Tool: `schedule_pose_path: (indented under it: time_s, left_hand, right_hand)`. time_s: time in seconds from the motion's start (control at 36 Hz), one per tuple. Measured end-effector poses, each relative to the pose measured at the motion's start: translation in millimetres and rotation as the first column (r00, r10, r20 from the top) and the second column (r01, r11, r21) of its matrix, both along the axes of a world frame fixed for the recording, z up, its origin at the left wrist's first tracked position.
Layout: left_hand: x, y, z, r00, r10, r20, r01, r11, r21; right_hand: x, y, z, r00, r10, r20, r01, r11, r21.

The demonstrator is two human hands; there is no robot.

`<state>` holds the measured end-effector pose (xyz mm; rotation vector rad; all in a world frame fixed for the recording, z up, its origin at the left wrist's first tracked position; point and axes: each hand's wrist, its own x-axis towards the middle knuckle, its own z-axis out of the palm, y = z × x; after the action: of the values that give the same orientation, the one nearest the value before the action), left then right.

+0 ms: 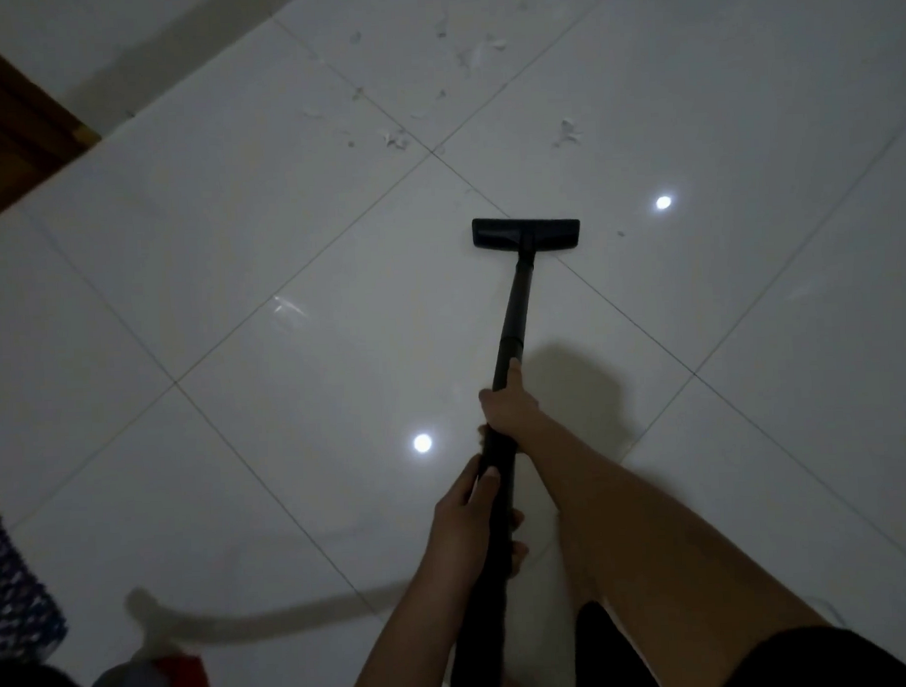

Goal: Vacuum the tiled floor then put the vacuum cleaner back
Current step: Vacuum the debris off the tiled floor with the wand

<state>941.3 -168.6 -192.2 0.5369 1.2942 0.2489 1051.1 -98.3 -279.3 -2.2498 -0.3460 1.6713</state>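
Black against the pale, glossy tiled floor (pixel 221 238), the floor head (pixel 525 234) lies flat across a grout line, and everything else is best placed from it. Behind it the wand (pixel 514 310) runs back towards the person. The right hand (pixel 509 400) is wrapped round the tube, thumb laid along it, and the left hand (pixel 470 517) is clasped round it lower down, nearer the body; both are firmly closed on the wand. The uncleaned part lies beyond the floor head: torn paper scraps (pixel 396 138) sit just past the grout crossing ahead and to its left, another clump (pixel 567 132) lies ahead and slightly to its right, and more are scattered farther off (pixel 482 49). A small speck (pixel 620 233) rests just to its right. Far behind and to the left of the floor head, at the bottom corner of the view, stands the red and grey vacuum cleaner body (pixel 165 679), with the shadow of its hose (pixel 275 619) curving across the tiles. Vacuuming looks to be under way, with the debris ahead not yet taken up. To do the step well, the person would likely push the head forward in straight, overlapping strokes with its sole flat, so suction holds at the grout joints. A slow approach to the light scraps should stop the head shoving them along. The left hand can steer while the right one drives, and the hose should trail behind, clear of the feet.
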Motion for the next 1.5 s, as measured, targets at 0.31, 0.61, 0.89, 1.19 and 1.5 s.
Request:
schedule_pose_path:
  time_s: [0.31, 0.61, 0.89, 1.19, 1.5]
  left_hand:
    - [31.7, 22.5, -15.4, 0.998, -0.032, 0.061, 0.034, 0.999, -0.026]
    - [20.0, -33.3, 5.0, 0.995, -0.098, 0.001, 0.098, 0.994, -0.054]
    - [54.1, -65.0, 2.8, 0.991, -0.13, 0.026, 0.131, 0.991, -0.036]
    - [109.2, -36.5, -21.8, 0.995, -0.097, -0.036, 0.097, 0.995, 0.015]
    - [125.9, -10.3, -18.7, 0.992, 0.119, -0.04, -0.122, 0.991, -0.064]
  right_hand:
    - [30.6, 20.6, -2.9, 1.0, -0.018, -0.01, 0.019, 0.994, 0.106]
    - [22.0, -38.1, 11.9, 0.999, -0.034, -0.005, 0.034, 0.999, -0.027]
    - [56.2, -84.1, -2.2, 0.991, -0.127, 0.043, 0.124, 0.99, 0.069]
    - [113.1, -47.2, -17.9, 0.997, -0.012, 0.082, 0.008, 0.999, 0.05]
    - [121.3, -0.6, -9.5, 0.979, 0.201, 0.03, -0.202, 0.976, 0.084]
